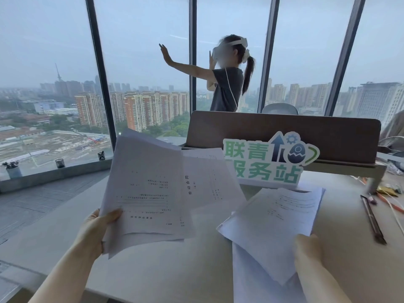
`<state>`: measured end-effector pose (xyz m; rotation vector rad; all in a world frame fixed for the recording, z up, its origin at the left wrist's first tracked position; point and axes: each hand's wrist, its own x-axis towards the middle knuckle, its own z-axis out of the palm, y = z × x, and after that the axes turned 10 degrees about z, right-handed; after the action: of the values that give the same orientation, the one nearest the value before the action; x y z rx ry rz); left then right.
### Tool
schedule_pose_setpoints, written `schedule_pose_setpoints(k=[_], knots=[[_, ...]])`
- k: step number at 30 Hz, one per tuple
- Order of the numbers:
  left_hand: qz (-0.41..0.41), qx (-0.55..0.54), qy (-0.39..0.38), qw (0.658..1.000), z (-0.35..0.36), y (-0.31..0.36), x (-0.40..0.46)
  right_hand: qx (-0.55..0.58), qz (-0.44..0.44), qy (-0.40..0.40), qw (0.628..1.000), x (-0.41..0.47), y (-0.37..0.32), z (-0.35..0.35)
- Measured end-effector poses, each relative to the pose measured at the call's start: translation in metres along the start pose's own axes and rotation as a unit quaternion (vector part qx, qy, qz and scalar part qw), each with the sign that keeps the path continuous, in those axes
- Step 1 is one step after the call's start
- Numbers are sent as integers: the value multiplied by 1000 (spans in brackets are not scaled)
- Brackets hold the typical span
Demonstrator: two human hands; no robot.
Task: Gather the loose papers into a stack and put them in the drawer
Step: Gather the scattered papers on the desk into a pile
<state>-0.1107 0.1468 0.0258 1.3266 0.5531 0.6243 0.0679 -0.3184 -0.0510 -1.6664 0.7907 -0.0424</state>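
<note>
- The left hand [98, 230] is gripping a fanned bundle of papers [148, 189] by its lower left corner, thumb lying on top, and is holding it up off the desk [175, 270] above the desk's left edge.
- The sheets in that bundle are sitting out of line with one another, their edges staggered; with only one corner pinched, a loose sheet could be sliding out and dropping past the left edge to the floor.
- The right hand [308, 248] is lifting a second sheaf [282, 219] by its near corner; the fingers are going under the paper and are hidden, so I judge it to be grasping the sheaf, though the hold is not fully showing.
- More sheets [260, 287] are lying flat under that sheaf toward the near edge of the desk, and one is running out of view at the bottom, so it could be left behind or pushed off as the sheaf is raised.
- The far end of the sheaf is lying just in front of the green sign [266, 158] standing mid-desk; swinging the paper toward the left bundle could be catching the sign and tipping it.
- A dark pen-like tool [372, 217] and thin cables [391, 204] are lying near the right edge, well apart from the papers and posing little risk.
- No drawer is showing in this view, so its position cannot be told; carrying two unsquared bundles there would be inviting a spill, and I judge that tapping them into one stack on the desk first would be safer.
</note>
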Motion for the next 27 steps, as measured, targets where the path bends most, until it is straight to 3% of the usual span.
schedule_pose_setpoints(k=[6, 13, 20, 23, 27], knots=[[-34, -12, 5, 999, 4, -14, 0, -45, -30, 28, 998, -56, -35, -50], [-58, -84, -21, 995, 24, -26, 0, -93, 27, -70, 993, -66, -45, -40], [-58, -68, -65, 994, 54, -26, -21, 94, 61, -175, 978, -37, -18, 15], [-64, -34, -77, 994, 65, -33, -34, 191, 63, -209, 957, -69, -26, 20], [-63, -23, -91, 994, 75, -43, -45, 261, 28, -194, 945, -87, -29, 20]])
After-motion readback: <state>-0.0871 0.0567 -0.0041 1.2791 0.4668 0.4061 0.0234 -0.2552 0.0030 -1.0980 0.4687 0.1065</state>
